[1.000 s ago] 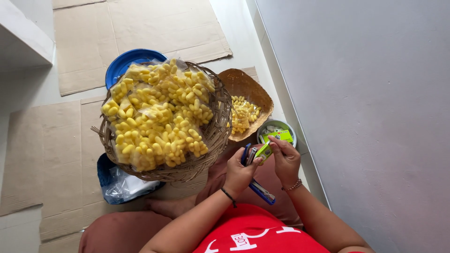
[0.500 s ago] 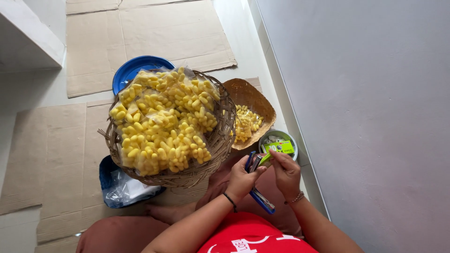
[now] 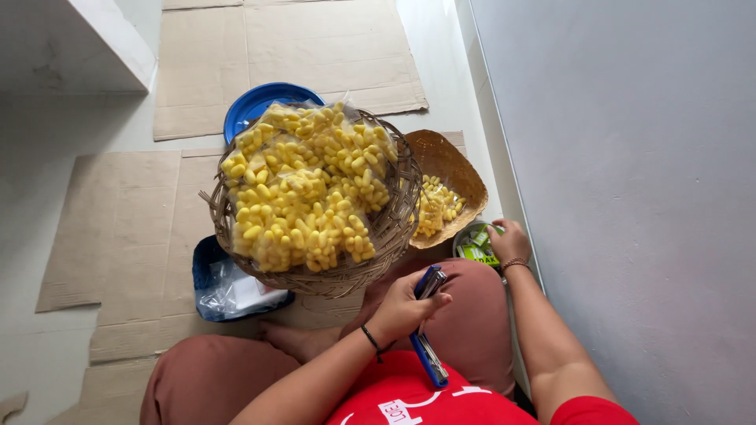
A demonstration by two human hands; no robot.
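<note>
Stapler held beside the big basket
Left hand [image 3: 405, 308] gripped the stiff, light blue stapler [image 3: 428, 327] at mid-body, below the basket [image 3: 394, 228]; right hand [image 3: 508, 240] reached into a small bowl [image 3: 465, 236], grip unclear

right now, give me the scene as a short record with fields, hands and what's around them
left hand: grips a blue stapler over the lap
right hand: reaches into a small bowl of green slips by the wall
big wicker basket: heaped with clear bags of yellow snacks
shallow woven tray: a few yellow snack bags, right of the basket
blue plate: behind the basket
floor: flattened cardboard
</note>
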